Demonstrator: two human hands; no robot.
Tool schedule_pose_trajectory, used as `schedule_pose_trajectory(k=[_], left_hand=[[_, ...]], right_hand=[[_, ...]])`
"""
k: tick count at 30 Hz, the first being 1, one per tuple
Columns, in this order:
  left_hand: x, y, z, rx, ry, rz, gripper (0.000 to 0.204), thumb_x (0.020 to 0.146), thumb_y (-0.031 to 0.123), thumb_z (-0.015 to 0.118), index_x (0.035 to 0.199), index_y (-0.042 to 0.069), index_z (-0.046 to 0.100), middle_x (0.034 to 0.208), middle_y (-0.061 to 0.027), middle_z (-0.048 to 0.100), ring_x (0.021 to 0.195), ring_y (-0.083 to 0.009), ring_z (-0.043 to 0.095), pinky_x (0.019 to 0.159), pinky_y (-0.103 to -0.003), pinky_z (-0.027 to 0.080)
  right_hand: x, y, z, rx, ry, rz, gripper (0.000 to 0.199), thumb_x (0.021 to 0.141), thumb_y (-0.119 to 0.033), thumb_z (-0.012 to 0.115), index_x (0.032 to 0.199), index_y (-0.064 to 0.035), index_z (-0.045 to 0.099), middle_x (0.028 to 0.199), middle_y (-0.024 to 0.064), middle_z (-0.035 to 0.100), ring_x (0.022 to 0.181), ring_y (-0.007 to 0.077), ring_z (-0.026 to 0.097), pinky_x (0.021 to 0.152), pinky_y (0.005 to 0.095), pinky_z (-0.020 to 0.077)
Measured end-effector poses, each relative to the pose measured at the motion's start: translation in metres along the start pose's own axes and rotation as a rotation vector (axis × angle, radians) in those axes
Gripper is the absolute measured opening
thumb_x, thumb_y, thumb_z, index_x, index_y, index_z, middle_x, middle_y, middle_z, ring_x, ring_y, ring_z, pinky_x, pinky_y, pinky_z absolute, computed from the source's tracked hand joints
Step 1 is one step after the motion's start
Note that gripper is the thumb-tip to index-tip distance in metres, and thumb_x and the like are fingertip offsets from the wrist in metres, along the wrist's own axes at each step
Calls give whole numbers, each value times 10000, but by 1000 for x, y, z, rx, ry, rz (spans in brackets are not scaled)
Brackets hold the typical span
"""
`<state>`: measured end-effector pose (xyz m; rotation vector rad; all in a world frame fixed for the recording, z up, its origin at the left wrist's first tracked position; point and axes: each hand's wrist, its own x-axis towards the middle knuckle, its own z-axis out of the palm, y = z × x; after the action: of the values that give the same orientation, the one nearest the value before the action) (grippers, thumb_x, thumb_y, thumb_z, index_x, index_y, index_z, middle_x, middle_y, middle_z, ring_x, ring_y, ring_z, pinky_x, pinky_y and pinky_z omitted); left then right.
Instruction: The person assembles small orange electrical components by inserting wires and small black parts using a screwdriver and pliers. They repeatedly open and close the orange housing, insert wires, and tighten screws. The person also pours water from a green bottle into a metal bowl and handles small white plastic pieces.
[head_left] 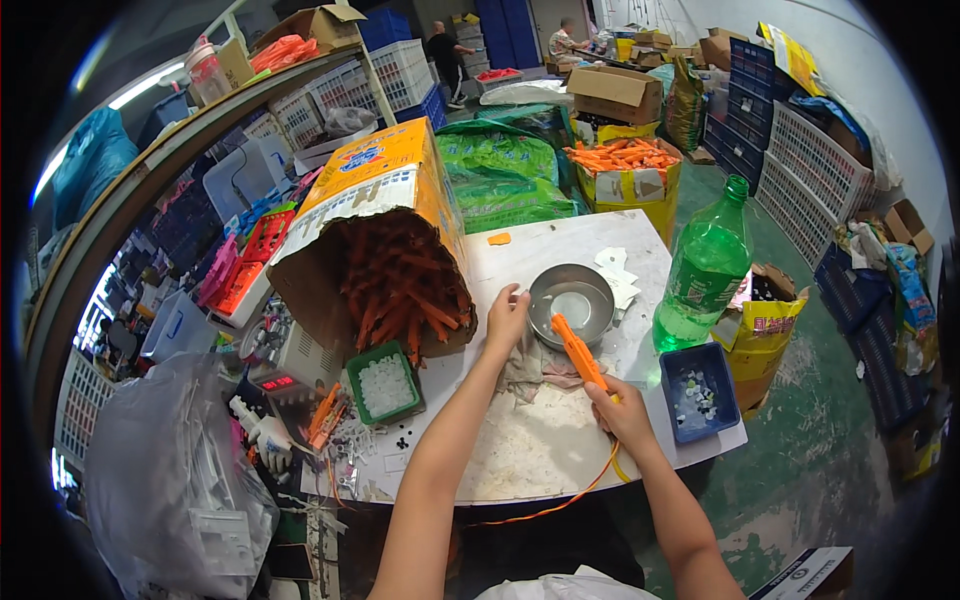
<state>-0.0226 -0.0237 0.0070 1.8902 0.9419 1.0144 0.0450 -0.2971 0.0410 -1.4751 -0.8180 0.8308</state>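
My right hand (618,408) is wrapped round a long orange plastic tool (577,352) with a yellow and red cord trailing from its lower end. The tool's far tip reaches over the near rim of a round metal bowl (543,290), which has something pale in its bottom. At the bowl's left edge, my left hand (507,318) is raised with thumb and fingers pinched together. Whatever may be between them is too small to make out, and I cannot tell whether they touch the rim. A crumpled cloth (522,370) lies below the bowl.
Left on the table are a tipped carton (385,165) of orange plastic parts and a green tray (416,398) of clear pieces. A green bottle (705,250) and a blue tray (690,432) stand right. Behind is a yellow sack (655,205) of orange parts; two people are far back.
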Motion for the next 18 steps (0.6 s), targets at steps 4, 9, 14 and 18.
schedule_pose_trajectory(k=[4, 9, 14, 18], left_hand=[[-75, 62, -14, -575, 177, -167, 510, 959, 294, 505, 1353, -5, 383, 1261, -145, 492, 1168, -189, 477, 971, -314, 373], [-216, 117, -71, -888, -96, -144, 490, 978, 281, 477, 1345, -21, 358, 1220, -144, 548, 1156, -183, 497, 998, -321, 375], [-279, 106, -135, -737, 139, -250, 431, 938, 132, 541, 1306, -28, 385, 1109, -155, 616, 997, -183, 598, 939, -323, 424], [-339, 79, -217, -514, 233, -309, 426, 915, 120, 560, 1278, -46, 411, 1083, -184, 630, 973, -217, 621, 926, -334, 444]], right_hand=[[-15, -20, 6, 173, -46, 51, 294, 888, -334, 622, 901, -43, 665, 613, 17, 559, 486, 66, 485, 448, 239, 393], [-54, -36, 55, -429, -62, -461, 336, 777, -287, 724, 1001, -45, 660, 794, 116, 670, 633, 253, 648, 617, 312, 504], [-91, -40, 86, -326, -432, -318, 488, 733, -258, 780, 1128, -66, 567, 840, 130, 635, 720, 258, 642, 662, 309, 503], [-109, -67, 64, 405, -441, -60, 344, 743, -17, 723, 1013, -35, 511, 741, 53, 564, 699, 128, 571, 651, 275, 486]])
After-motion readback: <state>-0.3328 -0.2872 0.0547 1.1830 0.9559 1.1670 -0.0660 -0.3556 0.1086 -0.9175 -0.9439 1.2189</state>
